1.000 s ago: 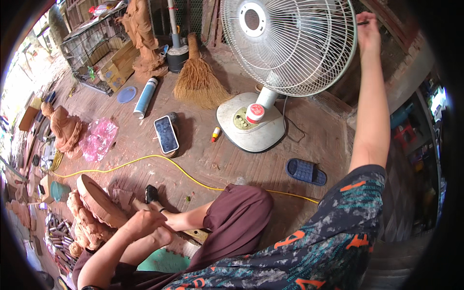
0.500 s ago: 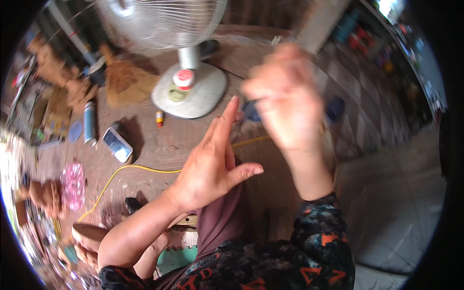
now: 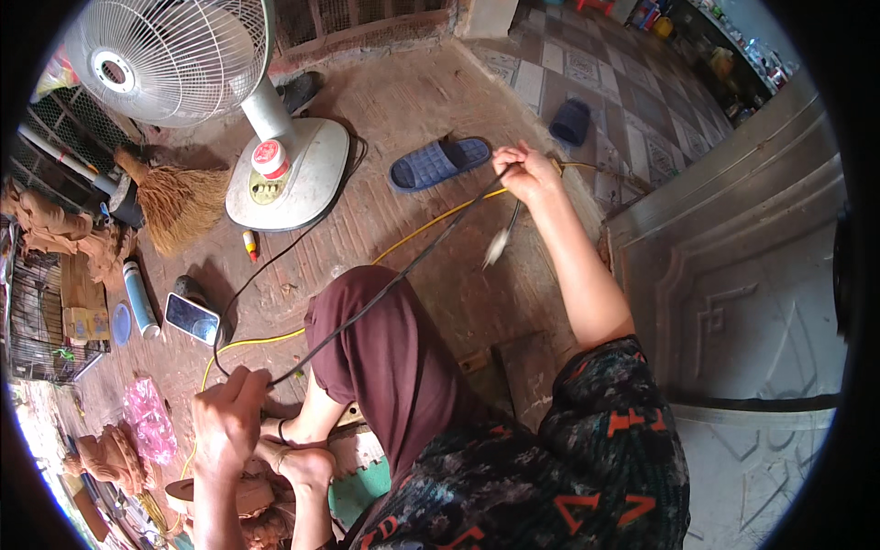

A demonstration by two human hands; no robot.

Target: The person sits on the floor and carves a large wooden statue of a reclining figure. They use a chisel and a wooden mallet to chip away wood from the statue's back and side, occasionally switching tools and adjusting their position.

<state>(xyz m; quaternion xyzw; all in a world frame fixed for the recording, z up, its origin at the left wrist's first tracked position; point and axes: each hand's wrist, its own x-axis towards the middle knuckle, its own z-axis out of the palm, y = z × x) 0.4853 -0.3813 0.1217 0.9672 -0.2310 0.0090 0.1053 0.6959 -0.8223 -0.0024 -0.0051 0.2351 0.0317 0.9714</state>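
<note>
A thin black cord point(image 3: 403, 273) stretches slantwise across my raised knee, between my two hands. My left hand point(image 3: 229, 417) is closed around it at the lower left, beside my bare foot. At the upper right, my right hand point(image 3: 527, 174) pinches the same cord near its far end. Below those fingers dangles a short length with a whitish tip point(image 3: 498, 247), blurred, perhaps a plug. From my left hand the cord loops along the floor toward the base of a white and grey electric fan point(image 3: 316, 174). A red-and-white round container point(image 3: 269, 159) rests on that base.
Blue slippers point(image 3: 440, 165) lie beyond my knee. A yellow cord point(image 3: 431, 229) crosses the floor. Leftward are a straw broom point(image 3: 179, 202), a phone point(image 3: 192, 318), a blue spray can point(image 3: 140, 298), a pink plastic bag point(image 3: 151, 422) and brown carved figures point(image 3: 110, 458). A grey metal door point(image 3: 733, 302) stands right.
My left hand has moved down and left, and the right slightly lower; both now hold the black cord, stretched between them. The view has shifted, showing the fan farther left.
</note>
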